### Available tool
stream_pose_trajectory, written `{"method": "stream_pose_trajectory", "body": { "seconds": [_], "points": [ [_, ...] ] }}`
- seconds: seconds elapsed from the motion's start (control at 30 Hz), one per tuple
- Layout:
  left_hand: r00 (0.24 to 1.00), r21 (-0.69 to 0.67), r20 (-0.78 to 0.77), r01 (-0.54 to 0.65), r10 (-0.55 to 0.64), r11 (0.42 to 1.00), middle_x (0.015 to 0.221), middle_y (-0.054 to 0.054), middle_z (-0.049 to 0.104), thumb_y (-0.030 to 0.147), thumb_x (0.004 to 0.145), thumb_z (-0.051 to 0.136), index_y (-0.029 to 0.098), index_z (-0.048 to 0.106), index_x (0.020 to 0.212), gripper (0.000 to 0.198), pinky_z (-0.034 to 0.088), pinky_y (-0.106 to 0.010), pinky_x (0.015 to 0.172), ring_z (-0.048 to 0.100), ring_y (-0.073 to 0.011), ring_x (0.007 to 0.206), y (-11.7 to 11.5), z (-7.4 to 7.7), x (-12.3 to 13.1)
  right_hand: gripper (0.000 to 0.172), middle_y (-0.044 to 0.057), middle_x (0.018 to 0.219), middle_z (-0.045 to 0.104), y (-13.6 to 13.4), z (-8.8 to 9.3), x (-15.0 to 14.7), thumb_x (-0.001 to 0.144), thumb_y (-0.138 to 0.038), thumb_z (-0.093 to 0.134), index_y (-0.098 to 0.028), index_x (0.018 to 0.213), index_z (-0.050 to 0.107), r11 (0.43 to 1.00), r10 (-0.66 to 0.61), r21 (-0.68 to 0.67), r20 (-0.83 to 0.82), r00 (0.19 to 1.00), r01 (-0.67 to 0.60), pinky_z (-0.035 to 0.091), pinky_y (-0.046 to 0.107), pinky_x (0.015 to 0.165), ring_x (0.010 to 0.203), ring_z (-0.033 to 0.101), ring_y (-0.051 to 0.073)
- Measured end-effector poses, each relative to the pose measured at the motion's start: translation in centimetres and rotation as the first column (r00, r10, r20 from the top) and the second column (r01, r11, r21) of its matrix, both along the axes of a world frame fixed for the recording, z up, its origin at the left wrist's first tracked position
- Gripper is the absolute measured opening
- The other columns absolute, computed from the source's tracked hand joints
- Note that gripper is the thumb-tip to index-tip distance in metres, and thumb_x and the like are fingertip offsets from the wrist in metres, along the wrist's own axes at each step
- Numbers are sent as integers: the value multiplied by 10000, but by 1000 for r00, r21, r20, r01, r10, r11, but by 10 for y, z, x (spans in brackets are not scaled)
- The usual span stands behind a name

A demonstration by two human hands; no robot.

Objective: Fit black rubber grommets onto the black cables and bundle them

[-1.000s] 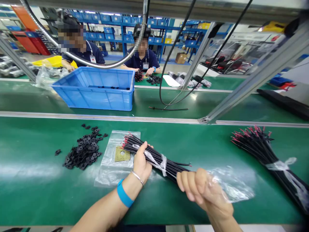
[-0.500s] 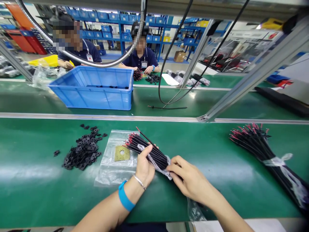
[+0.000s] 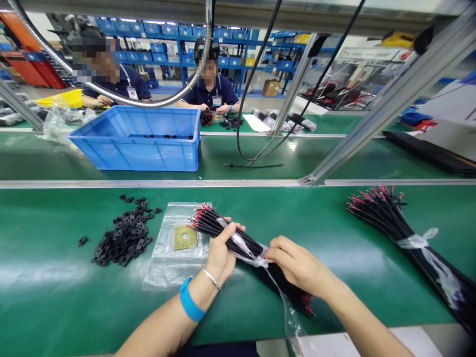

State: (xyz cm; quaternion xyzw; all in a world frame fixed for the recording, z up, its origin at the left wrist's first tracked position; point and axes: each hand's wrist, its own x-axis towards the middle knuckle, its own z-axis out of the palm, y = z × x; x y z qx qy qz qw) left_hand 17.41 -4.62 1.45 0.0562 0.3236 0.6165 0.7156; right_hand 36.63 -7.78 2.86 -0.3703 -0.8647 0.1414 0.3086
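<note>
My left hand (image 3: 220, 252) is wrapped round a bundle of black wires with red tips (image 3: 211, 225), which lies slanting over the green belt (image 3: 55, 277). My right hand (image 3: 297, 264) pinches the clear plastic tie (image 3: 250, 254) at the middle of that bundle. A strip of clear plastic (image 3: 288, 312) trails down from the tie toward the near edge. The bundle's near end (image 3: 303, 303) shows below my right hand.
A pile of small black parts (image 3: 122, 238) and a clear bag with a yellow square piece (image 3: 185, 238) lie left of my hands. A second tied wire bundle (image 3: 405, 233) lies at the right. A blue crate (image 3: 139, 139) stands beyond; two people work at the far bench.
My right hand let go of the clear bag it held a second ago and came to the tie at the bundle's middle. The bundle's near end now shows below it.
</note>
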Motion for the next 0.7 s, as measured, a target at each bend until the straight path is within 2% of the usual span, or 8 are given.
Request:
{"method": "stream_pose_trajectory", "body": {
  "seconds": [0.1,0.2,0.27,0.37,0.47,0.53,0.6,0.7],
  "points": [
    [999,19,31,31,-32,999,716,-6,696,263,543,883,183,613,902,456,529,-335,744,693,-193,718,0,1,-2,202,37,839,570,-2,-15,0,888,-76,448,-229,934,573,990,-114,63,-174,978,127,507,282,657,753,595,159],
    [996,52,61,56,-59,997,739,-4,694,282,527,900,186,617,929,501,538,-353,760,687,-188,730,-2,3,-2,187,48,868,563,-5,-24,-5,911,-79,403,-220,960,516,970,-211,55,-298,931,237,507,292,606,727,603,162],
    [997,53,62,32,-35,998,714,18,679,278,544,894,198,614,921,477,543,-351,755,678,-169,703,-3,4,-1,158,58,891,589,-8,-20,-10,903,-100,435,-217,950,531,976,-198,33,-292,936,217,520,310,641,771,614,176],
    [1000,9,13,7,-7,1000,673,34,671,285,564,884,197,611,858,410,546,-320,721,667,-144,644,-4,4,1,128,78,941,621,-12,-4,-20,839,-168,563,-207,956,595,990,-134,12,-222,966,140,515,377,761,896,605,225],
    [999,-1,-50,22,-22,1000,670,14,683,326,558,885,175,609,791,392,537,-292,654,656,-142,597,-4,3,2,209,109,1015,626,-15,9,-34,770,-204,665,-195,978,640,988,-145,27,-146,979,151,476,443,806,932,572,264],
    [997,1,-72,24,-23,1000,671,-3,685,376,553,881,160,607,770,411,526,-287,619,650,-149,584,-4,2,2,169,91,979,645,-17,12,-43,787,-158,652,-210,948,647,985,-159,42,-137,978,166,457,453,825,916,565,254],
    [997,-13,-79,2,-3,1000,670,-10,679,433,541,873,151,606,764,448,521,-290,611,650,-157,589,-2,0,3,130,66,909,649,-18,10,-50,831,-123,602,-223,907,638,987,-158,-38,-266,951,153,459,430,825,892,570,230],
    [994,-59,-100,-49,43,997,651,4,661,402,526,876,148,601,743,432,513,-284,605,638,-150,578,0,0,3,63,62,869,606,-23,5,-53,905,-232,548,-225,854,585,972,-205,-210,-524,827,108,498,376,746,859,582,213]
  ]
}}
